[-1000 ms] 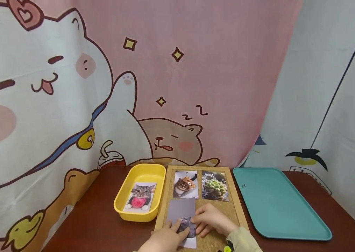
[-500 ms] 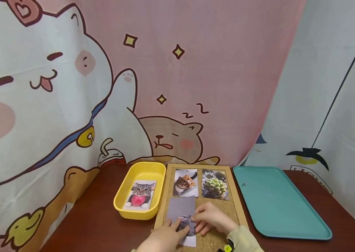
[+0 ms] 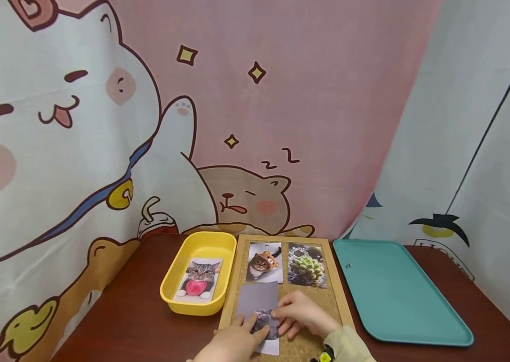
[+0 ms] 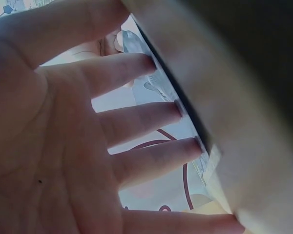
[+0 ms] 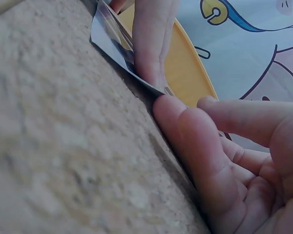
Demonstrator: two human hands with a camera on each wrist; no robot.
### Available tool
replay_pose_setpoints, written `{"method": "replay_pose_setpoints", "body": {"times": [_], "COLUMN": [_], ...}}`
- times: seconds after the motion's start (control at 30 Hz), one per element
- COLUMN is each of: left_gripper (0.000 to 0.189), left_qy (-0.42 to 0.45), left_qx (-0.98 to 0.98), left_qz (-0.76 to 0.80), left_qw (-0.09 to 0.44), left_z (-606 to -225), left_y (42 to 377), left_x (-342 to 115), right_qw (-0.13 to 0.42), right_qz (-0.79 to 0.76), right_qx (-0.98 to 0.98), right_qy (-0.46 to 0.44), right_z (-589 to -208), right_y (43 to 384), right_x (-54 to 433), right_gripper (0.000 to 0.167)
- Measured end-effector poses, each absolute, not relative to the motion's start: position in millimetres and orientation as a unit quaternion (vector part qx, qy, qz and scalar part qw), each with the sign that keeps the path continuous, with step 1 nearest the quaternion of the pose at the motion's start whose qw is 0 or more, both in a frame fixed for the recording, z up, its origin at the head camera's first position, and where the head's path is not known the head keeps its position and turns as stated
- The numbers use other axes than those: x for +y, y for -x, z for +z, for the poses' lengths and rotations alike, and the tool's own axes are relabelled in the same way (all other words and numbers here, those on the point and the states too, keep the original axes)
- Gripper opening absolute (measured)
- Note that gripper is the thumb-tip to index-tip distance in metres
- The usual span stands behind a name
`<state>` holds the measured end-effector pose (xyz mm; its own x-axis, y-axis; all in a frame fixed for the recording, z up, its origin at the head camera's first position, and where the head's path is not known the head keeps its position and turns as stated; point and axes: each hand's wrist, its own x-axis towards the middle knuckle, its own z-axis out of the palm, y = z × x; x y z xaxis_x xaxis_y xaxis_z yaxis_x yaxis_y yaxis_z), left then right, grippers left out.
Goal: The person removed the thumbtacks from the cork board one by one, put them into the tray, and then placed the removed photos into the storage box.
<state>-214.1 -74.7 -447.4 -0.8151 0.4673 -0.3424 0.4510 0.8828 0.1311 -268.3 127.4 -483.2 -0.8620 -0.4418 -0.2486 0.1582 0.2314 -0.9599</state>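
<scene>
On the corkboard (image 3: 302, 347) lies a tall photo (image 3: 257, 294) of a grey cat against a plain grey background. My left hand (image 3: 234, 339) presses on its lower part with fingers spread and straight; in the left wrist view the fingertips (image 4: 178, 109) rest along its surface. My right hand (image 3: 300, 314) has its fingers curled at the photo's right edge, thumb and fingertip bunched there. In the right wrist view that edge curves slightly up off the cork, right at the fingertips (image 5: 200, 122). The left hand hides part of the cat.
Above it on the board are a photo of a cat in a bear hat (image 3: 265, 264) and a succulent photo (image 3: 306, 266). A yellow bin (image 3: 169, 301) holding another cat photo (image 3: 199, 279) stands left. Right lies a teal tray (image 3: 408, 296) with a small shiny piece (image 3: 348, 265).
Both hands stay on the grey cat photo, almost still. The head view has shifted slightly; the photos, bin and tray keep their places.
</scene>
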Motion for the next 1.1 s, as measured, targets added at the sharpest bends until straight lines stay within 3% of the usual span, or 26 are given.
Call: {"method": "replay_pose_setpoints", "body": {"times": [0.27, 1.1], "left_gripper": [0.058, 0.045], "left_qy": [-0.23, -0.307], "left_qx": [0.946, 0.942], "left_qz": [0.04, 0.021], "left_qw": [0.226, 0.133], "left_z": [-464.3, -434.9], "left_y": [222.1, 218.0], "left_x": [-79.2, -88.4], "right_qw": [0.249, 0.238], "right_qz": [-0.618, -0.615], "right_qx": [0.739, 0.747], "right_qy": [0.096, 0.083], "right_z": [-483.8, -481.0], "right_y": [265.4, 267.1], "right_x": [123.8, 126.2], "right_gripper": [0.014, 0.011]}}
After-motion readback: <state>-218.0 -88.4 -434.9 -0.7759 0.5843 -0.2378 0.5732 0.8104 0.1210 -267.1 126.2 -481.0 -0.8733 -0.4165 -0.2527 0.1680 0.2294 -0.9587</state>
